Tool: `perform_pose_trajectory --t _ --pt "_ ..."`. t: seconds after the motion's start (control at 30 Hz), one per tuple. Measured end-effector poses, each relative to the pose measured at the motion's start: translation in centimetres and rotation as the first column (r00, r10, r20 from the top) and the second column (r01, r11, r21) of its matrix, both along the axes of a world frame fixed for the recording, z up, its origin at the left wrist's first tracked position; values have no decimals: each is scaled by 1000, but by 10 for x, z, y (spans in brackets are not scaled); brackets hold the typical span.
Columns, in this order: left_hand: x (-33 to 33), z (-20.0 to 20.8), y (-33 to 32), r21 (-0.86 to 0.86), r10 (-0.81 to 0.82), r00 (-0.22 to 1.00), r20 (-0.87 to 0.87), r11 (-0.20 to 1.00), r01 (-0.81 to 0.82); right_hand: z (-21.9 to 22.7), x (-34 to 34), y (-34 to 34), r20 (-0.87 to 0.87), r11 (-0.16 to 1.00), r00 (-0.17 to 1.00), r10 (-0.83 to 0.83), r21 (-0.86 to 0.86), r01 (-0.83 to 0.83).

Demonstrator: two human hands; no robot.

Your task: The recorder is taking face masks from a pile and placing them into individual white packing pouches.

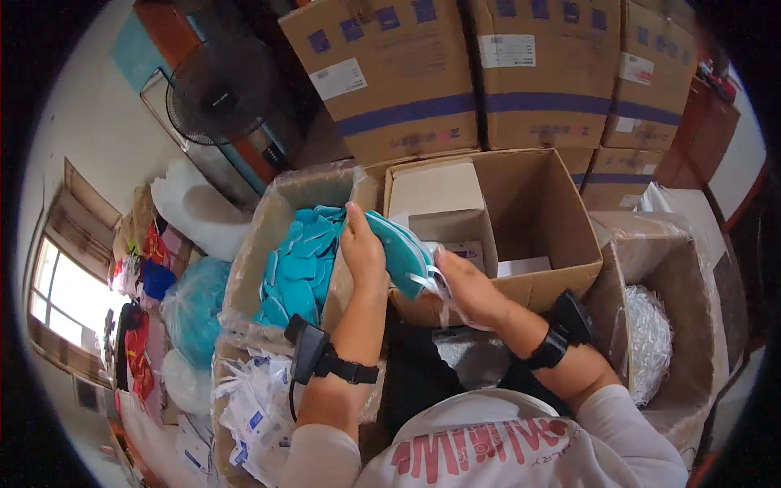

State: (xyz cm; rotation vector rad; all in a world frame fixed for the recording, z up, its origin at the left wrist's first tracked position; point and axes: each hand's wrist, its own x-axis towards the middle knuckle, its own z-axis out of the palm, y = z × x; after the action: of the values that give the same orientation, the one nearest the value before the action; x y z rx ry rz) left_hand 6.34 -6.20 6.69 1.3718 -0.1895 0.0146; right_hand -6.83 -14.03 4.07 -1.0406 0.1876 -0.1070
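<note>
A teal face mask (400, 254), or a thin stack of them, is stretched between my hands above the boxes. It is curved, with white edges and thin white straps (443, 297) dangling at its right end. My left hand (362, 246) is closed on the left end, thumb upward. At the other end, my right hand (469, 285) grips the edge beside the straps; its fingertips are partly hidden. Below and left of my left hand, many similar teal pieces (301, 264) are heaped in a plastic-lined carton (281, 195).
An open cardboard box (561, 264) ahead holds smaller white boxes (439, 191). White packets (256, 411) fill a near-left carton. A right-hand carton (602, 346) contains a shiny clear bundle (648, 346). Large cartons (553, 81) are stacked behind; a fan (220, 93) stands far left.
</note>
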Motion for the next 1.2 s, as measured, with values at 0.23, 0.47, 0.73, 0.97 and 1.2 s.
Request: perform_pose_trajectory --t 0.23,0.47,0.73,0.97,1.2 --pt "14 -33 6 139 188 981 48 971 -193 -11 -24 17 205 707 979 16 -695 134" --pt "-35 -70 0 174 -221 967 123 965 198 29 11 32 564 427 801 200 -786 447" --pt "-7 -52 -9 41 -198 958 -208 977 211 52 -2 62 255 878 962 92 -477 42" --pt "17 -106 -45 304 75 994 -81 952 -47 51 -16 35 407 697 914 2 -656 290" --pt "139 -117 51 409 468 873 138 775 -481 7 -90 -55 387 927 888 -249 -170 334"
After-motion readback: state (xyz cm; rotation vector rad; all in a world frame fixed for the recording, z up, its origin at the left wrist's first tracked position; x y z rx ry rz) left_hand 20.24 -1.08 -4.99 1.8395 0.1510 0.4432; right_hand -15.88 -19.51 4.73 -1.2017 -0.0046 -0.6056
